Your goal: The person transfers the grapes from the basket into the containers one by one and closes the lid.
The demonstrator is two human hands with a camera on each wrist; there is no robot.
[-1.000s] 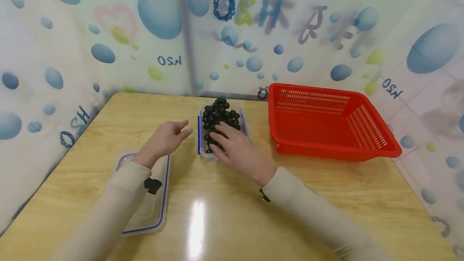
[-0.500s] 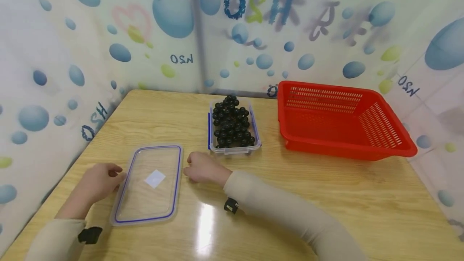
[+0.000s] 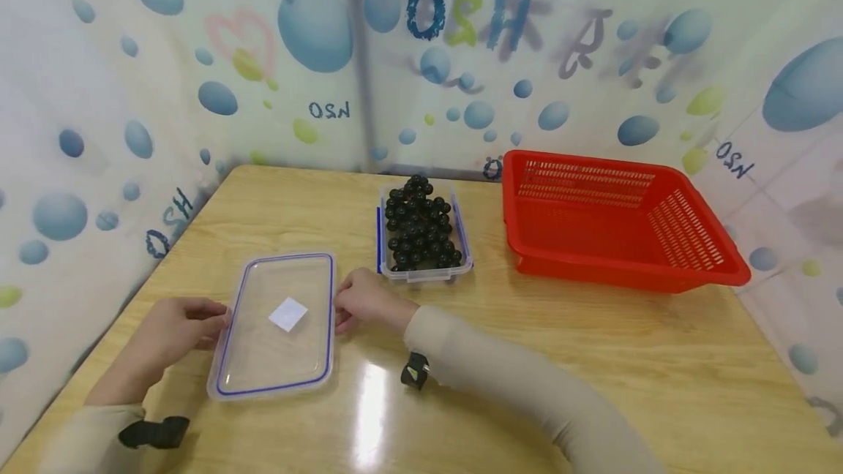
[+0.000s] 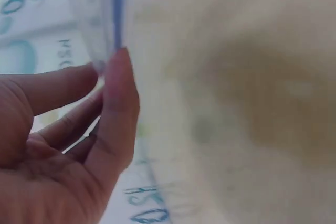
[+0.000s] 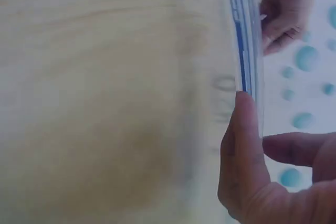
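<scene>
Clear lid (image 3: 263,354): left edge is pinched by left hand (image 3: 165,336), right edge by right hand (image 3: 370,300) | lid is held nearer and left of container (image 3: 421,275) of dark grapes (image 3: 421,229) | red basket (image 3: 619,269) is set farther right on table (image 3: 658,357)

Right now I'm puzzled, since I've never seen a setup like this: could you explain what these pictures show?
Gladly. There is no machine arm here: a person works with a bare left hand and right hand. The wide view comes from a camera worn on the head, looking forward and down. The two blurrier close-ups come from cameras on the left and right wrists, each watching its own hand.

On the wooden table stand a clear box of dark, round, grape-like fruit and a red basket. Between the hands is what looks like a clear lid with a blue line around it. Each hand pinches one edge between thumb and fingers.
</scene>
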